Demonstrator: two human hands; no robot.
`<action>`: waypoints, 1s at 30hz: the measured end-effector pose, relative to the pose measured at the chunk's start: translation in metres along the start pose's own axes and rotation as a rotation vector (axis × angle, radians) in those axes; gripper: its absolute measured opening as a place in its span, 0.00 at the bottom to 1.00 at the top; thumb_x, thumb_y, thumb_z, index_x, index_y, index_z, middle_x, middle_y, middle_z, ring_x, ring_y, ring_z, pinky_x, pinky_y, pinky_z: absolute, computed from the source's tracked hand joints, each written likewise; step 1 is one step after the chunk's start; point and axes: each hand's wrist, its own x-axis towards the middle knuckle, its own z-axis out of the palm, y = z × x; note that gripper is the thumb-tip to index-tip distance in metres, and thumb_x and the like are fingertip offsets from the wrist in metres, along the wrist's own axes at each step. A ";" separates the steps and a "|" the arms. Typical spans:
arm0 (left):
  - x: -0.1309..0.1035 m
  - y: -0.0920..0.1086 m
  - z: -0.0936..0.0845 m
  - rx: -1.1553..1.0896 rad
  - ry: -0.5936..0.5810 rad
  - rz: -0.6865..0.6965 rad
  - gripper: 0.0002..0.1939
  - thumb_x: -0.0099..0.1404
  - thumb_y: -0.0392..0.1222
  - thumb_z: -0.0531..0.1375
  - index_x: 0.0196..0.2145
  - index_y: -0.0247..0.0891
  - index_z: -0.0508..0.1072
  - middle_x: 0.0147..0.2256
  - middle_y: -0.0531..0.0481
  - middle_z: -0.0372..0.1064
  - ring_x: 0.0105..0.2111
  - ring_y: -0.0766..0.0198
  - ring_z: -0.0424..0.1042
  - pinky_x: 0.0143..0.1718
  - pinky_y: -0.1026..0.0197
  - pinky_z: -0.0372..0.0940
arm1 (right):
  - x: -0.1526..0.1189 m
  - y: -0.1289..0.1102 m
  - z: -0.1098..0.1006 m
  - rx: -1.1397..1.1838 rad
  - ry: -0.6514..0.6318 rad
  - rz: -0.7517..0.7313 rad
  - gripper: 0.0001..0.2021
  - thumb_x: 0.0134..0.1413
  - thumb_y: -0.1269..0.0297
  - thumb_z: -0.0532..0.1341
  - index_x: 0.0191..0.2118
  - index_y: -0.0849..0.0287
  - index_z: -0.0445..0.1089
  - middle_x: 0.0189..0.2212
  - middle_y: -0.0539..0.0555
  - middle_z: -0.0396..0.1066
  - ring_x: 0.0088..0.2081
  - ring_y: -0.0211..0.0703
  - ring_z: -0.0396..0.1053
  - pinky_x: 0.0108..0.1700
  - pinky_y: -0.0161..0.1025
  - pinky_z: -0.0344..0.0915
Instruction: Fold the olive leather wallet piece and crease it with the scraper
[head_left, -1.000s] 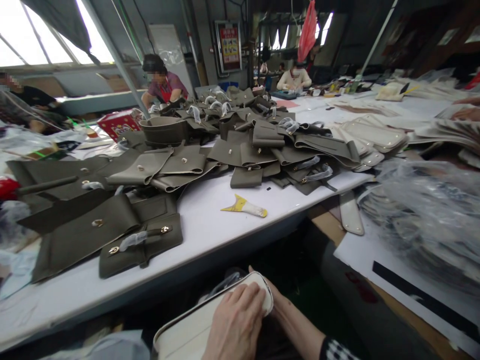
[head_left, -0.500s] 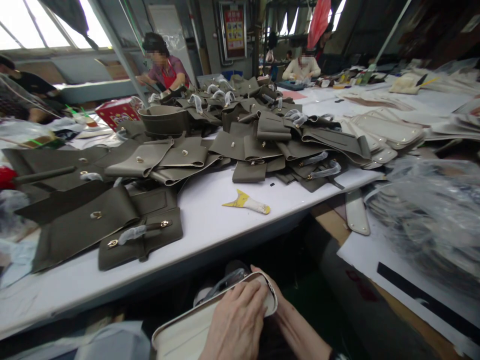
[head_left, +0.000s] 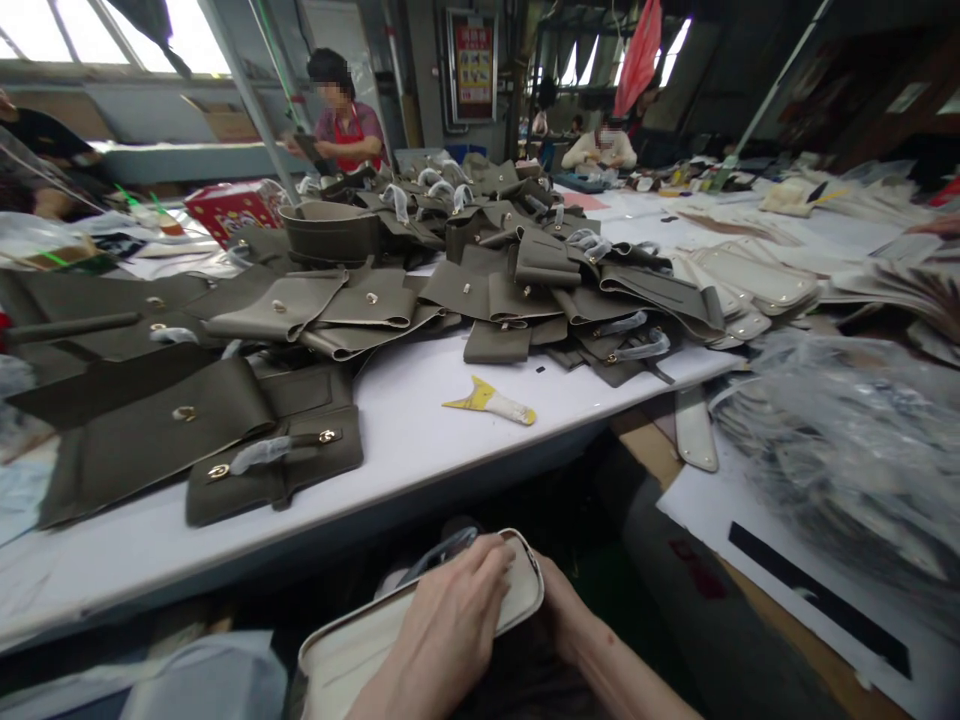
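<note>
Cream leather is lying under the left hand (head_left: 450,630), which is pressing flat, fingers spread and only slightly curled, on the top face of a pale bag panel (head_left: 352,655) held low in front of the person, below the near edge of the white table (head_left: 420,440). The right hand (head_left: 559,600) is reaching in from the right and is tucking under the panel's rounded far corner, so most of it is hidden; it is touching that corner, but how far its fingers are closing cannot be told. A thin dark strap (head_left: 442,550) is poking out just beyond the left fingertips. Ahead of both hands the table's edge is running from lower left to upper right, and the strip of tabletop directly past it is bare white, with a yellow-and-white scraper (head_left: 491,403) lying alone on it, well apart from the hands. Farther to the left of the hands, olive leather flaps with gold snaps (head_left: 195,440) are reaching almost to the table's edge. Beyond the scraper a heap of olive bag pieces (head_left: 510,270) is covering the table. To the right of the hands a dark gap is opening between the table and a lower bench, where clear plastic-wrapped stacks (head_left: 847,440) are sitting. Other people are working at the far end.
</note>
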 end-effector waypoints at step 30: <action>0.083 -0.056 -0.012 -0.279 -0.305 -0.013 0.17 0.55 0.41 0.55 0.36 0.43 0.82 0.38 0.51 0.80 0.41 0.58 0.76 0.45 0.62 0.66 | -0.053 -0.047 0.017 -0.146 -0.135 -0.061 0.22 0.53 0.46 0.66 0.42 0.62 0.78 0.33 0.57 0.76 0.37 0.45 0.69 0.43 0.40 0.62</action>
